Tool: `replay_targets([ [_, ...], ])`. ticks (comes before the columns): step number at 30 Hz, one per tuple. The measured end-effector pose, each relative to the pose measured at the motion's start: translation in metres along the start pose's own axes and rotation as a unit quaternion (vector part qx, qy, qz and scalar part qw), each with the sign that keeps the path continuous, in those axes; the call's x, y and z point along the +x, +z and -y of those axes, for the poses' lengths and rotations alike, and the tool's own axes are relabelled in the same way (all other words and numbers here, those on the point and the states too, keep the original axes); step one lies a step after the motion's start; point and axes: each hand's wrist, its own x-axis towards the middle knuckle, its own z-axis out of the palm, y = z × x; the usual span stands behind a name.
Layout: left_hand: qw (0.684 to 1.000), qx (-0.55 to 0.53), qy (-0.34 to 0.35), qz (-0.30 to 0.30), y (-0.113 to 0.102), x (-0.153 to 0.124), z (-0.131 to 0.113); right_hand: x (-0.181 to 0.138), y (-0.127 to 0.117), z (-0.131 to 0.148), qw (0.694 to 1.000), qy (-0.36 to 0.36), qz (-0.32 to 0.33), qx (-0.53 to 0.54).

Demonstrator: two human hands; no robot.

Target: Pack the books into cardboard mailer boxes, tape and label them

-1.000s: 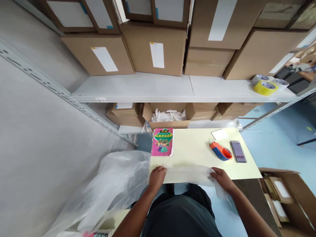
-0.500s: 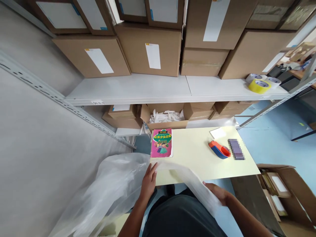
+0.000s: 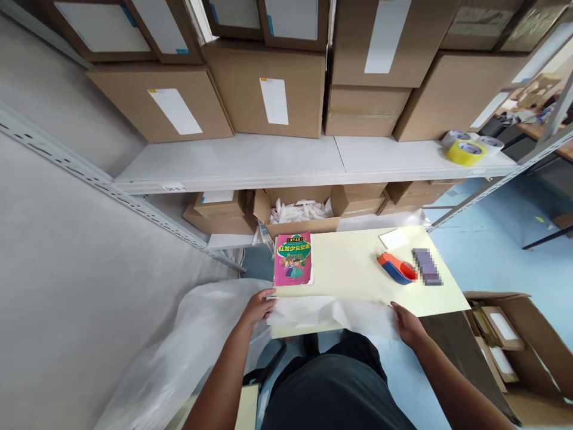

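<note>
A strip of white, translucent packing film (image 3: pixel 326 312) is stretched level along the front edge of the pale yellow table (image 3: pixel 344 263). My left hand (image 3: pixel 260 306) pinches its left end, just below a pink and green book (image 3: pixel 293 263) that lies flat on the table. At the other end, my right hand (image 3: pixel 406 324) grips the film near the table's front right. A large loose heap of translucent plastic sheeting (image 3: pixel 192 340) hangs to the left of my left arm. Whether it joins the strip is not plain.
An orange and blue tape dispenser (image 3: pixel 396 269), a blurred dark rectangle (image 3: pixel 427 266) and a white card (image 3: pixel 394 239) lie on the table's right. Behind is a grey shelf (image 3: pixel 233 161) with cardboard boxes and tape rolls (image 3: pixel 465 153). An open carton (image 3: pixel 532 334) stands at right.
My right hand has moved up and outward, pulling the film from a drooping curve into a straight strip. My left hand has shifted slightly left. The book stays put.
</note>
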Motion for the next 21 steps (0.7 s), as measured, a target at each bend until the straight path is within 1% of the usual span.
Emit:
replay_targets([
  [2,0.999,-0.011,-0.037,0.003,0.004,0.01,0.007,-0.007,-0.004,-0.009,0.999,-0.013,0.006,0.043],
  [5,0.998,-0.037,-0.044,-0.014,0.01,0.017,0.018,-0.025,-0.009,-0.021,0.991,-0.02,0.06,0.119],
  [7,0.997,-0.063,-0.03,-0.019,0.013,0.016,0.023,-0.034,-0.006,-0.025,0.985,-0.027,0.083,0.146],
  [8,0.997,-0.075,-0.013,-0.02,0.014,0.015,0.025,-0.036,-0.002,-0.025,0.986,-0.034,0.082,0.144],
  [9,0.996,-0.084,0.008,-0.022,0.015,0.013,0.027,-0.037,0.003,-0.024,0.987,-0.043,0.074,0.136],
  [11,0.995,-0.089,0.048,-0.021,0.016,0.011,0.03,-0.034,0.016,-0.017,0.992,-0.065,0.038,0.097],
  [12,0.995,-0.068,0.065,-0.018,0.016,0.01,0.031,-0.031,0.023,-0.012,0.996,-0.072,0.013,0.059],
  [13,0.996,-0.024,0.082,-0.015,0.015,0.009,0.032,-0.028,0.029,-0.005,0.997,-0.072,-0.01,0.015],
  [15,0.986,0.122,0.11,-0.015,0.012,0.008,0.032,-0.02,0.037,0.008,0.996,-0.061,-0.038,-0.057],
  [16,0.97,0.203,0.13,-0.019,0.01,0.007,0.032,-0.016,0.039,0.015,0.995,-0.052,-0.041,-0.075],
  [17,0.95,0.271,0.151,-0.025,0.008,0.007,0.031,-0.012,0.04,0.022,0.995,-0.043,-0.038,-0.078],
  [19,0.921,0.342,0.183,-0.035,0.005,0.007,0.028,-0.007,0.039,0.035,0.998,-0.031,-0.027,-0.052],
  [21,0.915,0.357,0.183,-0.049,0.004,0.008,0.024,-0.004,0.037,0.044,1.0,-0.024,-0.014,-0.014],
])
